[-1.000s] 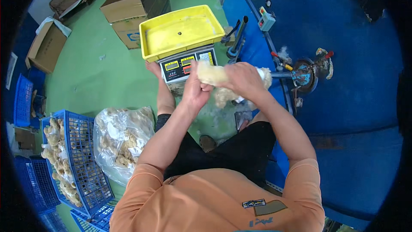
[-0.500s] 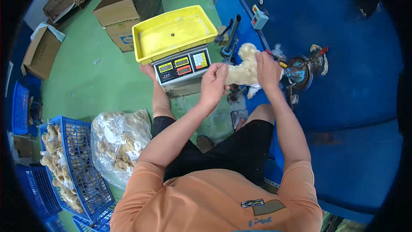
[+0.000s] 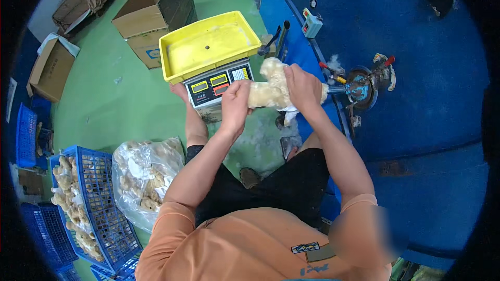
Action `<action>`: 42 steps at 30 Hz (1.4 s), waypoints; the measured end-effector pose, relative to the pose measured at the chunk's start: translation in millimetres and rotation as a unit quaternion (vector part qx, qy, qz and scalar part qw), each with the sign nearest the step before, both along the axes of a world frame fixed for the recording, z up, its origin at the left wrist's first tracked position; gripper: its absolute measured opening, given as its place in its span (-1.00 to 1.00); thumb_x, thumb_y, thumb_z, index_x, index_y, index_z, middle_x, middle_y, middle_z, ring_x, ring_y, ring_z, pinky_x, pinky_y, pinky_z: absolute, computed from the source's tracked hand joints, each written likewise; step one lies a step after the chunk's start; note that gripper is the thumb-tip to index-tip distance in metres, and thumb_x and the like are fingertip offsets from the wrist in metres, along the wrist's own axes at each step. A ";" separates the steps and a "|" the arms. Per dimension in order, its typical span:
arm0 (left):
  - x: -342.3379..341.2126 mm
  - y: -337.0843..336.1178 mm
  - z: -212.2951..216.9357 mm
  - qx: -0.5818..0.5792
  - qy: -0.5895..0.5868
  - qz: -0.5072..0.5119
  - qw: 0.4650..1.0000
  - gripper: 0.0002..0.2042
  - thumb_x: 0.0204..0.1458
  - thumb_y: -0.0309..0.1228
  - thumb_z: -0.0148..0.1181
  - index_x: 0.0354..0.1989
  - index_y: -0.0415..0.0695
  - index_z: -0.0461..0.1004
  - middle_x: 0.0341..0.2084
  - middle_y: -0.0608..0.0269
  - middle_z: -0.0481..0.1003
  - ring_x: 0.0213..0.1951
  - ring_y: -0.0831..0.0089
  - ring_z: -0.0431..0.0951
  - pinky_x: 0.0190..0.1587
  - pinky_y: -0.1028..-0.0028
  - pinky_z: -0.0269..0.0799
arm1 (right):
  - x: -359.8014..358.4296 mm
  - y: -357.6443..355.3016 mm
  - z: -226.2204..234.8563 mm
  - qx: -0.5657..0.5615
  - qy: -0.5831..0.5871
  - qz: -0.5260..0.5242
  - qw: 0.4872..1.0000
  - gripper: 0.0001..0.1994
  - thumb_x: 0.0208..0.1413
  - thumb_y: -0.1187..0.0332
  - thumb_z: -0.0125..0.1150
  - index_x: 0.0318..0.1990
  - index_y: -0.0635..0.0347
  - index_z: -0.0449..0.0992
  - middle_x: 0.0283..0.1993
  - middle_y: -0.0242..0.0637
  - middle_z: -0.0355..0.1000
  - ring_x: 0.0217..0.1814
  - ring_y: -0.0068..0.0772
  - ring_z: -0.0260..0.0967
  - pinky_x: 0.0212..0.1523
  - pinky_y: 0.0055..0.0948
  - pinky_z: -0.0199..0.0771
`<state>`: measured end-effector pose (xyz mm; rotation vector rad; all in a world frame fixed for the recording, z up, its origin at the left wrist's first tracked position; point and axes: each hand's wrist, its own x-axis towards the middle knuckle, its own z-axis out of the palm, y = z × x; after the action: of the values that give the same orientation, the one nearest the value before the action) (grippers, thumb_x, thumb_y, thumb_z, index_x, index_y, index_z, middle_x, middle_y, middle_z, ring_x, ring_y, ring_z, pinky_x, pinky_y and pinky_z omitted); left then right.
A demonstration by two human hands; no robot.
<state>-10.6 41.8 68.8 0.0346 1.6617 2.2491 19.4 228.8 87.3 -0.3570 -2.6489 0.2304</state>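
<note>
A cream plush toy [image 3: 266, 94] is stretched between my two hands, in front of the blue machine. My left hand [image 3: 236, 103] is closed on its left end. Across its right part lies my right hand [image 3: 303, 88], with the fingers wrapped over the plush. The toy's right end is at a metal nozzle [image 3: 337, 89], which sticks out of a round fitting [image 3: 361, 89] on the machine. A white piece, perhaps a label, hangs under the toy. Just beyond my left hand stands a digital scale [image 3: 216, 84] bearing a yellow tray [image 3: 208, 47].
At the lower left, a blue crate [image 3: 101, 198] holds several plush toys, beside a clear plastic bag [image 3: 146, 174] of more. An open cardboard box [image 3: 148, 21] stands behind the scale. A control box [image 3: 311, 23] sits on the blue machine [image 3: 416, 109]. White fluff lies on the floor.
Both hands have moved left with the plush toy, away from the machine's fitting. More of the metal nozzle shows now. The view has shifted slightly.
</note>
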 end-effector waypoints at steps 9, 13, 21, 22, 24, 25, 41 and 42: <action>-2.6 -37.3 -6.8 -0.346 0.455 -0.067 0.818 -0.44 0.15 -0.25 0.20 0.28 -0.20 0.25 -0.27 -0.02 0.58 -0.33 0.12 0.59 -0.35 0.30 0.48 | -11.1 -26.5 9.6 -0.021 -0.048 0.056 0.997 -0.60 0.37 0.04 -0.10 -0.35 0.17 0.41 -0.48 -0.02 0.54 -0.47 0.21 0.46 -0.41 0.08 0.41; 16.6 -36.7 -10.8 -0.425 0.446 -0.114 0.779 -0.20 0.07 -0.25 0.27 0.42 -0.18 -0.03 -0.17 -0.18 0.56 -0.22 -0.09 0.60 -0.29 0.18 0.50 | -8.5 -37.0 11.7 -0.020 -0.062 0.088 0.994 -0.62 0.38 0.06 -0.13 -0.33 0.17 0.41 -0.47 0.00 0.53 -0.45 0.24 0.45 -0.40 0.10 0.39; 23.1 -9.1 -7.0 -0.448 0.265 -0.107 0.847 0.00 0.04 -0.26 0.30 0.50 -0.21 -0.33 0.01 -0.31 0.49 -0.07 -0.22 0.56 -0.18 0.07 0.49 | -5.3 -42.0 13.1 -0.163 0.020 0.161 0.973 -0.71 0.34 0.16 -0.07 -0.20 0.18 0.46 -0.33 -0.01 0.54 -0.33 0.12 0.47 -0.28 -0.04 0.42; 29.1 -8.9 -22.8 -0.424 0.284 -0.090 0.855 -0.02 0.04 -0.28 0.30 0.49 -0.21 -0.29 0.05 -0.30 0.46 -0.01 -0.20 0.54 -0.10 0.09 0.47 | 0.4 -37.6 8.3 -0.241 0.078 0.201 0.946 -0.76 0.32 0.23 -0.03 -0.14 0.19 0.48 -0.24 -0.04 0.54 -0.25 0.04 0.48 -0.20 -0.10 0.43; 37.9 -11.3 -53.5 -0.376 0.320 -0.048 0.868 -0.07 0.04 -0.31 0.29 0.49 -0.23 -0.21 0.13 -0.29 0.42 0.11 -0.15 0.48 0.07 0.14 0.42 | 20.4 -29.5 -1.6 -0.259 0.127 0.205 0.935 -0.79 0.28 0.28 0.03 -0.09 0.20 0.49 -0.18 -0.09 0.53 -0.17 -0.04 0.46 -0.10 -0.16 0.41; 38.0 -12.3 -64.3 -0.352 0.337 -0.027 0.873 -0.09 0.04 -0.32 0.29 0.48 -0.24 -0.16 0.17 -0.28 0.39 0.17 -0.13 0.45 0.15 0.16 0.40 | 32.4 -25.6 -7.6 -0.275 0.175 0.206 0.923 -0.79 0.23 0.34 0.09 -0.04 0.21 0.49 -0.11 -0.14 0.51 -0.09 -0.12 0.44 -0.01 -0.22 0.39; 13.2 -25.2 -3.5 -0.364 0.247 -0.160 0.884 -0.19 0.03 -0.34 0.30 0.43 -0.24 0.00 0.13 -0.24 0.40 0.04 -0.10 0.50 0.06 0.13 0.43 | 71.3 1.9 -27.5 -0.115 0.147 0.097 0.978 -0.82 0.06 0.38 0.28 -0.24 0.20 0.41 -0.29 -0.19 0.41 -0.24 -0.09 0.34 -0.14 -0.21 0.34; 11.1 -27.8 1.2 -0.379 0.321 -0.109 0.861 -0.21 0.02 -0.37 0.31 0.41 -0.25 0.04 0.08 -0.21 0.42 0.00 -0.08 0.51 0.04 0.14 0.44 | 68.2 -1.0 -20.3 -0.129 0.132 0.101 0.978 -0.81 0.06 0.37 0.29 -0.24 0.20 0.42 -0.30 -0.20 0.41 -0.25 -0.09 0.34 -0.15 -0.20 0.34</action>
<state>0.4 14.0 69.9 0.8020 2.6116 1.3327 87.6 227.8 67.0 -0.1247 -2.3936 0.6454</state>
